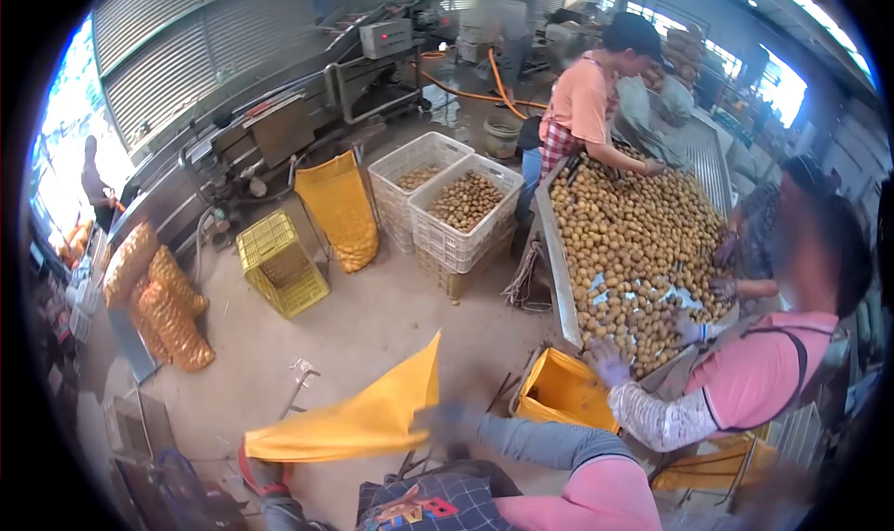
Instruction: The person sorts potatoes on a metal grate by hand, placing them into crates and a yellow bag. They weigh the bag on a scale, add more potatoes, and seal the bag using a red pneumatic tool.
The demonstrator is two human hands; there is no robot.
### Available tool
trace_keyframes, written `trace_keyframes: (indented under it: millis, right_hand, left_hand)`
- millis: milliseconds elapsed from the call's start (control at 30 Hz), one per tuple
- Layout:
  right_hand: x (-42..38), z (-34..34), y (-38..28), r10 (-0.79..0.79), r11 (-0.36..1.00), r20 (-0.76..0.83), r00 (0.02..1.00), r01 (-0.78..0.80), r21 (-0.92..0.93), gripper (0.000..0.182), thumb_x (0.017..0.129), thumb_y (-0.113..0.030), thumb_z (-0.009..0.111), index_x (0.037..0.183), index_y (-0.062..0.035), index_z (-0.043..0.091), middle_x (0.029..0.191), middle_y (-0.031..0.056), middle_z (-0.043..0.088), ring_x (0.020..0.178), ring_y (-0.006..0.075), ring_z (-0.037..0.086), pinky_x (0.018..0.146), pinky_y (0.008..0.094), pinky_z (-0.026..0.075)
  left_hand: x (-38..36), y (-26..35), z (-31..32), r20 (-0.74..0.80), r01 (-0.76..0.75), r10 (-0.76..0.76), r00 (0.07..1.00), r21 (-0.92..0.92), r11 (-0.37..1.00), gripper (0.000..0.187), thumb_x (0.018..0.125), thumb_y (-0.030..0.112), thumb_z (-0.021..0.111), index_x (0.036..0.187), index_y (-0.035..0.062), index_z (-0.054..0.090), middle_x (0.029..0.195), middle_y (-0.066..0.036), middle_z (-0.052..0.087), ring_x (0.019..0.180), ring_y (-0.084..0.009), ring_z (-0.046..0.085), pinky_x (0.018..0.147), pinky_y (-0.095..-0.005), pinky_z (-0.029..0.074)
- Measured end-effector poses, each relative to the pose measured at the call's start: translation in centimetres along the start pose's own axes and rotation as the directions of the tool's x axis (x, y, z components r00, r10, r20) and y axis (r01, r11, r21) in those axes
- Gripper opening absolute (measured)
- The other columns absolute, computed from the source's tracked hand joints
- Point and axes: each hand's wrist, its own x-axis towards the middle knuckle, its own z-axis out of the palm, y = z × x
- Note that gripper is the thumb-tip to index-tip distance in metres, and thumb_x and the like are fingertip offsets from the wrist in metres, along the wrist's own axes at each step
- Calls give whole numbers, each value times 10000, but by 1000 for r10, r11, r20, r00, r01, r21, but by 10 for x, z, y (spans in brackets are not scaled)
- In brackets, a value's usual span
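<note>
A yellow mesh bag (358, 424) is stretched between my two hands at the lower middle, one corner pointing up. My left hand (264, 472), with red at its edge, is closed on the bag's left end. At the bag's right side my right hand (440, 423), in a dark glove and blurred, grips the fabric. Right of my right arm, an open yellow bag (563, 388) hangs below the corner of a metal sorting table (557, 289) heaped with potatoes (633, 242).
White crates (466, 233) of potatoes stand ahead, beside a partly filled yellow bag (345, 216) and a yellow crate (284, 265). Full sacks (163, 298) lean at left. Co-workers (582, 107) (764, 363) work around the table; one gloved hand (610, 365) is near my right arm.
</note>
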Motion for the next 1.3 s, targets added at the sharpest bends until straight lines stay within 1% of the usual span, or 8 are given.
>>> trace_keyframes:
  millis: [367, 433, 500, 700, 833, 1100, 1200, 1300]
  right_hand:
    - [42, -56, 91, 445, -687, 60, 893, 298, 662, 379, 979, -322, 539, 1228, -39, 581, 1176, 99, 650, 1081, 231, 621, 997, 397, 480]
    - [11, -61, 109, 505, 712, -326, 800, -172, 681, 334, 960, -211, 582, 1238, -27, 578, 1166, 77, 652, 1056, 186, 623, 979, 364, 494]
    - [-21, 2, 181, 411, 77, 215, 886, -269, 960, 302, 942, -106, 592, 1228, -8, 585, 1168, 71, 647, 1042, 152, 614, 975, 332, 492]
    - [10, 144, 88, 621, 551, 116, 775, -538, 638, 394, 949, -202, 566, 1303, -29, 546, 1299, 73, 574, 1142, 177, 544, 1018, 308, 411]
    - [60, 6, 75, 393, -497, 552, 736, -335, 800, 371, 983, -220, 507, 1289, -14, 551, 1277, 142, 596, 1152, 243, 579, 1026, 371, 442]
    - [80, 57, 119, 799, 591, 28, 601, -777, -216, 454, 911, -424, 586, 1146, -40, 650, 982, 213, 690, 902, 330, 682, 791, 380, 531]
    - [163, 25, 10, 620, 631, -68, 781, -446, 635, 413, 905, -266, 643, 1247, -39, 603, 1202, 136, 642, 1153, 280, 585, 1017, 401, 433]
    - [229, 16, -70, -103, 994, 167, 981, 105, -3, 633, 812, -411, 711, 1311, -56, 556, 1294, 136, 582, 1258, 321, 507, 1070, 438, 354]
  left_hand:
    - [-90, 129, 59, 459, 484, -286, 841, -401, 778, 532, 951, 481, 459, 1274, 63, 524, 1269, -138, 570, 1134, -311, 576, 991, -462, 459]
    - [-104, 120, 61, 491, 539, -338, 803, -356, 763, 532, 950, 484, 459, 1270, 65, 527, 1270, -138, 569, 1141, -311, 571, 998, -461, 454]
    - [-108, 103, 61, 398, 514, -360, 844, -403, 757, 533, 948, 487, 460, 1267, 66, 531, 1272, -139, 569, 1148, -311, 566, 1004, -461, 448]
    - [-88, 36, 62, -146, 157, -312, 939, -627, 763, 534, 944, 498, 460, 1256, 71, 542, 1276, -140, 567, 1168, -311, 551, 1023, -459, 431]
    - [-75, 10, 1, -363, -8, -269, 892, -608, 794, 535, 941, 504, 460, 1249, 75, 550, 1279, -141, 567, 1181, -311, 540, 1036, -457, 419]
    - [-107, -11, 9, -11, -66, 158, 987, -935, 349, 640, 977, 548, 349, 1459, 127, 371, 1526, -112, 337, 1385, -284, 342, 1173, -471, 219]
    - [-125, -50, 1, -83, -32, -189, 979, -966, 257, 602, 972, 553, 366, 1371, 115, 469, 1402, -115, 494, 1310, -288, 434, 1132, -488, 289]
    - [-115, -1, -2, -118, -55, -271, 955, -972, 229, 572, 967, 530, 401, 1322, 96, 513, 1337, -122, 552, 1267, -302, 477, 1110, -497, 318]
